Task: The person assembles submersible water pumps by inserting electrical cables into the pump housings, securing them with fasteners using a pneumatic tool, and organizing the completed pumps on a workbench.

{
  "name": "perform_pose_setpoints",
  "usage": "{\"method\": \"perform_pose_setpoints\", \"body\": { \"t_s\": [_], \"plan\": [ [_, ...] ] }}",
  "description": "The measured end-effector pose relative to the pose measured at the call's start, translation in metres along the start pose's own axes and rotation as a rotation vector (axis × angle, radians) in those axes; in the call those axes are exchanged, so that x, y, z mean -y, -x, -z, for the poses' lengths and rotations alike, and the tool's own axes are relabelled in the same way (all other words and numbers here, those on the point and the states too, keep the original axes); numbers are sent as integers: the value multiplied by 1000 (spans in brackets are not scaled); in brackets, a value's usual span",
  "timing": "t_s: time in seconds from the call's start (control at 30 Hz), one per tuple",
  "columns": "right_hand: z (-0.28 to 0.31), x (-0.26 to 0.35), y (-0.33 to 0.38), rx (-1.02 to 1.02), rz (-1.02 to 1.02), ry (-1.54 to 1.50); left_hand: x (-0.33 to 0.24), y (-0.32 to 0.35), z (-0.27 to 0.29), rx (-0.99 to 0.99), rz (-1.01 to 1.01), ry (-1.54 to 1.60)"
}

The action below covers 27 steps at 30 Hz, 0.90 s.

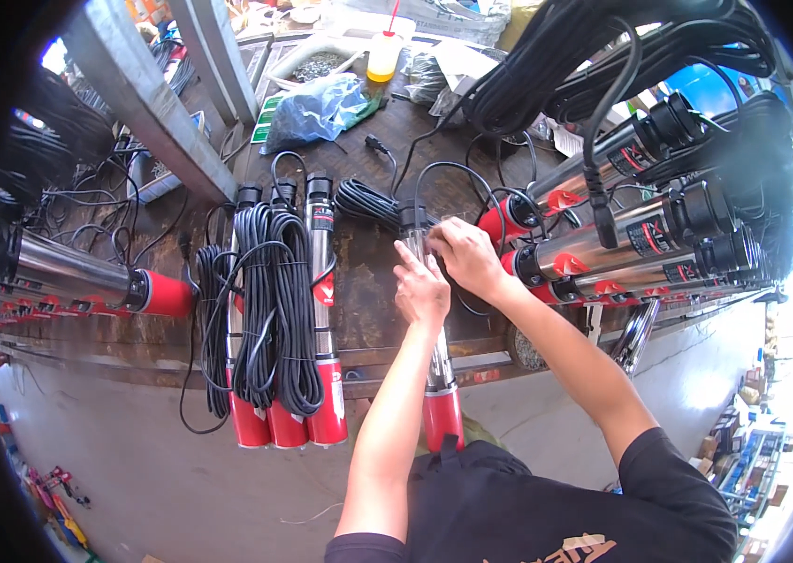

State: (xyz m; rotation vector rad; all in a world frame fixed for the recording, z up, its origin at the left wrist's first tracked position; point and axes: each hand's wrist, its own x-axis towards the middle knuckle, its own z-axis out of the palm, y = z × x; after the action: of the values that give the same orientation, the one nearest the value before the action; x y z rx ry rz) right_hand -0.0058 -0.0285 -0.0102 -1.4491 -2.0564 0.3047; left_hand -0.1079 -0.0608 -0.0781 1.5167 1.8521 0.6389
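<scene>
Labels first: the stacked tubes to the right of the fingers wear dark ones with red and white print, and there's a red emblem on the steel too. One of the three red-ended tubes left of the fingers has a similar sticker.

Worktop under the fingers is brown and pretty scuffed. Farther out past them sit a blue plastic bag and a cup of something yellow with a red straw. Grey metal posts rise to their far left, pale floor shows on the near side, loaded shelves way off right.

The tube being worked on is right under the fingers, red end nearest the person, black cap just beyond them. Left hand lies over the steel, fingers loosely bent; can't tell how firmly it grips. Right hand has its fingers bunched close together at the tube, can't tell if they're pinching anything.
</scene>
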Motion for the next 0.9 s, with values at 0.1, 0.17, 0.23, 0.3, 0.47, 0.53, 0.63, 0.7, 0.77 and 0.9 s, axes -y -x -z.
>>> {"method": "perform_pose_setpoints", "body": {
  "t_s": [0.1, 0.17, 0.23, 0.3, 0.47, 0.53, 0.63, 0.7, 0.77, 0.9],
  "plan": [
    [-14, -9, -31, 130, 127, 246, -5, -1, 5, 21, 3, -33],
    [-27, -19, -34, 178, 120, 310, -6, 0, 6, 19, 1, -30],
    [-32, -15, -38, 226, 141, 377, -3, 0, 7, 23, 12, -26],
    [-36, -14, -39, 206, 156, 418, -2, -1, 7, 30, 16, -19],
    [-42, -11, -34, 85, 49, 374, -4, 1, 7, 39, 7, -17],
    [-41, -11, -30, 69, 13, 298, -3, 1, 8, 31, 0, -5],
    [-39, -17, -29, 10, -120, 79, -6, 1, 9, 21, -7, 1],
    [-38, -24, -31, -121, -156, -89, -7, 2, 8, 5, -8, 15],
    [-35, -30, -28, -162, -369, -298, -6, 1, 5, -13, -28, -35],
    [-24, -33, -24, -77, -793, -707, -6, 1, 11, -1, -20, -33]
  ]
}}
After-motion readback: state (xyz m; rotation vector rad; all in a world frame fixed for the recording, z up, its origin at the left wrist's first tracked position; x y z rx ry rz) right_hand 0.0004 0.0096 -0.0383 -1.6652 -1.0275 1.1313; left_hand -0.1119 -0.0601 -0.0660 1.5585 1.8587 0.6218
